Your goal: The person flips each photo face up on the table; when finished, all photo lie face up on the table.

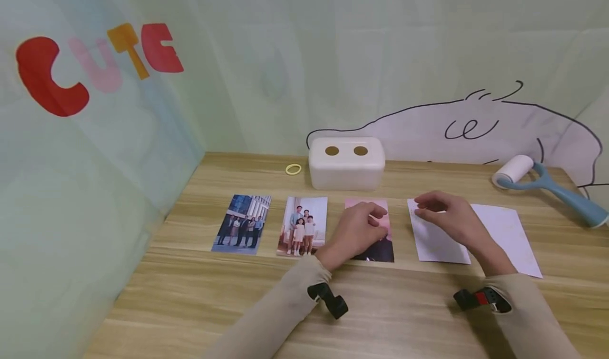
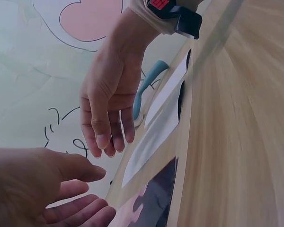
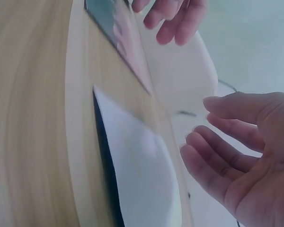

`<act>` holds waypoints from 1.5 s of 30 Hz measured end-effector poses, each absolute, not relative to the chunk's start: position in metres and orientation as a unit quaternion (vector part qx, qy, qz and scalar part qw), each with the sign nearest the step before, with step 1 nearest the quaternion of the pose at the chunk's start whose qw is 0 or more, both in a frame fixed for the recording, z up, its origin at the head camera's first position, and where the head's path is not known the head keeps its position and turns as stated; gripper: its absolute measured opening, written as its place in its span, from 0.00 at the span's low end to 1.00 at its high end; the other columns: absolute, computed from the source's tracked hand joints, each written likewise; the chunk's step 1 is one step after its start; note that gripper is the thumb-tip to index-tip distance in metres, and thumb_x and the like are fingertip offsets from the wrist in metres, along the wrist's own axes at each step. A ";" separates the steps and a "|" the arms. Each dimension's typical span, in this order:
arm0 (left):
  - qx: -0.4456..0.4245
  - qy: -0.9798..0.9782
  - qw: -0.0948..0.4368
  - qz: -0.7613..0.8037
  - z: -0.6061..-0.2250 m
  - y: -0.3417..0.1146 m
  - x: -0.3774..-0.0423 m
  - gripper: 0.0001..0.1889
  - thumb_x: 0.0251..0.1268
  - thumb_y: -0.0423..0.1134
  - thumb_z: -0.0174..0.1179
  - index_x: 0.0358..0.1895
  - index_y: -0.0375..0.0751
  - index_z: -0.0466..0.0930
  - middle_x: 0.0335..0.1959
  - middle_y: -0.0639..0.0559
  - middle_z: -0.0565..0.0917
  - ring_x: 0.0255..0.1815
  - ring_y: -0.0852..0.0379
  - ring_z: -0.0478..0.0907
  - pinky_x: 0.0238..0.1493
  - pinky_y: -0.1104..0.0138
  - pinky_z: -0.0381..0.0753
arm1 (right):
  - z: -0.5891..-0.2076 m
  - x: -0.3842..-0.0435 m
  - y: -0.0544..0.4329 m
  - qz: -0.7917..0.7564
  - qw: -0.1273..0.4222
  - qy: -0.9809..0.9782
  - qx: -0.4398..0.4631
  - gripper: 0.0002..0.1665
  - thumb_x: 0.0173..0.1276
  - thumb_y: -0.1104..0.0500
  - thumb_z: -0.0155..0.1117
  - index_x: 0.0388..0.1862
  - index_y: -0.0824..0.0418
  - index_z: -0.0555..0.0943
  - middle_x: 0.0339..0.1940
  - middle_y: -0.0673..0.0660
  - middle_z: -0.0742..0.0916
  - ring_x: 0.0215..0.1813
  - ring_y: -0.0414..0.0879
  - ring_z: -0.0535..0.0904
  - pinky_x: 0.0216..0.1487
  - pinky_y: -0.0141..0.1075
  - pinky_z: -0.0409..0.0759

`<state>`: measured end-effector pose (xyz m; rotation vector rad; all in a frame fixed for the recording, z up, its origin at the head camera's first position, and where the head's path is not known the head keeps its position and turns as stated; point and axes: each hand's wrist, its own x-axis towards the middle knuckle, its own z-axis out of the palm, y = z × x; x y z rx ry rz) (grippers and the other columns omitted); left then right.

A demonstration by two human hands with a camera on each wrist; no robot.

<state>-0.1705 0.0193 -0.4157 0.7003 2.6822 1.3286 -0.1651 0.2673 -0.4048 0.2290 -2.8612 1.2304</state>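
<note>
My left hand (image 1: 357, 232) hovers over a pink and dark photo (image 1: 382, 252), covering its middle. Its fingers are relaxed and hold nothing, as the left wrist view also shows. Above a blank white sheet (image 1: 440, 247) is my right hand (image 1: 452, 219), loosely bent with a gap between thumb and fingers. In the right wrist view this hand (image 3: 255, 156) is apart from the sheet (image 3: 137, 161), whose edge lifts off the table. A second white sheet (image 1: 509, 232) lies partly behind the right wrist. To the left lie a family photo (image 1: 304, 224) and a photo of people before buildings (image 1: 242, 224).
A white box (image 1: 347, 168) with two round holes stands at the back of the wooden table (image 1: 190, 279). Beside it lies a yellow ring (image 1: 293, 169). A blue-handled lint roller (image 1: 547, 182) rests at the back right. Printed cloth (image 1: 266, 73) hangs behind and at the left.
</note>
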 end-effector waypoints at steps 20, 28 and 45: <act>0.290 0.877 0.045 0.380 -0.421 0.083 -0.165 0.22 0.62 0.42 0.78 0.59 0.41 0.88 0.52 0.52 0.89 0.46 0.67 0.82 0.46 0.83 0.72 | -0.415 -0.157 0.332 0.344 0.005 -0.938 0.034 0.25 0.77 0.52 0.71 0.61 0.70 0.82 0.54 0.69 0.88 0.57 0.65 0.83 0.44 0.26 0.76; 0.287 0.889 0.058 0.351 -0.427 0.098 -0.162 0.26 0.60 0.47 0.80 0.61 0.44 0.87 0.50 0.55 0.87 0.47 0.68 0.79 0.47 0.83 0.71 | -0.419 -0.156 0.339 0.332 -0.002 -0.943 0.021 0.25 0.76 0.55 0.72 0.61 0.73 0.81 0.55 0.73 0.87 0.58 0.71 0.82 0.51 0.52 0.82; 0.303 0.919 0.042 0.249 -0.437 0.106 -0.158 0.36 0.50 0.56 0.84 0.63 0.48 0.86 0.53 0.57 0.83 0.53 0.66 0.76 0.54 0.79 0.70 | -0.424 -0.156 0.339 0.332 -0.026 -0.943 0.005 0.27 0.76 0.55 0.71 0.62 0.74 0.80 0.57 0.74 0.86 0.59 0.70 0.82 0.48 0.42 0.81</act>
